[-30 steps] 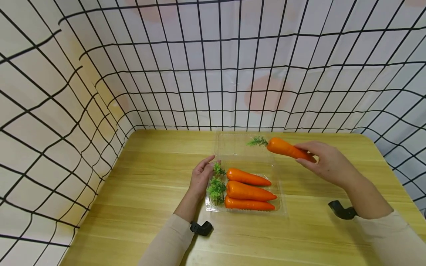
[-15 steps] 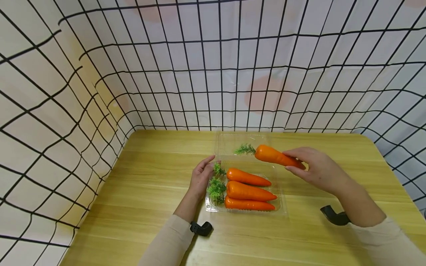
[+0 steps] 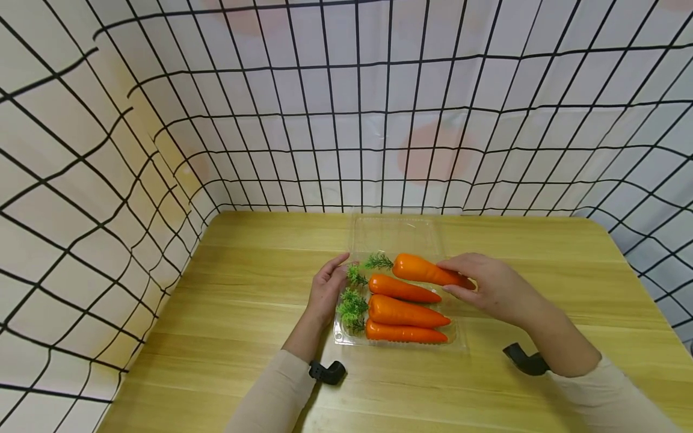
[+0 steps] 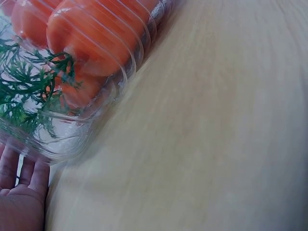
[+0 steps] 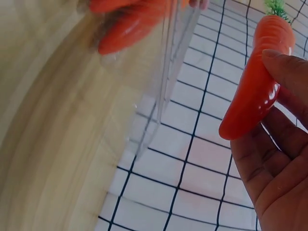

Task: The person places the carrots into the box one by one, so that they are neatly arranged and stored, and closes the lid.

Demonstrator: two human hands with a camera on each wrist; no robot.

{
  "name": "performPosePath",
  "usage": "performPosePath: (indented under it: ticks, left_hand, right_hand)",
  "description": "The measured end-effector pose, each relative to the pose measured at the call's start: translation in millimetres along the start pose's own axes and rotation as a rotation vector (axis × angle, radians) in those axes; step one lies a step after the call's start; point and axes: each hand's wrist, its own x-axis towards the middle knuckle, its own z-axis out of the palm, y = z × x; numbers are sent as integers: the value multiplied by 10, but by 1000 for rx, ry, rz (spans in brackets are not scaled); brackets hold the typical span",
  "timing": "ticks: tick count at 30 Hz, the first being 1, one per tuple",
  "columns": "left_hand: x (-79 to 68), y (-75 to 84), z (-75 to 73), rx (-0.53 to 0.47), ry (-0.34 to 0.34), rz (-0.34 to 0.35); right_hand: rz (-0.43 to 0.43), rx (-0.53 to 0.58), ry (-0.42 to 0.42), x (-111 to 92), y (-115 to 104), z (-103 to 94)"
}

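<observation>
My right hand [image 3: 495, 288] pinches an orange carrot [image 3: 419, 269] near its tapered tip, thumb on one side and fingers on the other. This carrot's feathery green top [image 3: 379, 261] points left, over the back part of a clear plastic clamshell box [image 3: 457, 338]. Inside the box lie three more carrots [image 3: 408, 311], side by side, leafy ends to the left. My left hand [image 3: 323, 294] rests at the box's left end. In the left wrist view its fingers [image 4: 39, 179], fairly straight, touch the box wall. The right wrist view shows the held carrot [image 5: 255, 82] raised beside the box.
The box's transparent lid [image 3: 397, 233] lies folded back behind it on the wooden table [image 3: 260, 270]. A white cloth with black grid lines [image 3: 373, 120] rises behind the table and along the sides. A black wrist mount [image 3: 327, 373] sits on each forearm.
My right hand has carried the carrot left and toward me, from beyond the box's right back corner to over its back part. The left hand and the box have stayed put.
</observation>
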Motion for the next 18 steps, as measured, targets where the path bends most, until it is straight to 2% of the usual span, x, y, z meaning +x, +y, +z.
performPosePath:
  ticks: [3,9,14,18]
  left_hand:
    - [0,-1,-3,-4,-3,-1]
    - [-8,14,-13,20,3,-17]
    - [-6,24,-17,46,-5,-37]
    - [-7,28,-18,26,-27,-36]
  right_hand:
    - [-8,22,-23,28,-35,63]
    - [28,48,-119,53,-85,172]
    - [36,46,-145,62,-108,254]
    - [60,47,-181,67,-123,310]
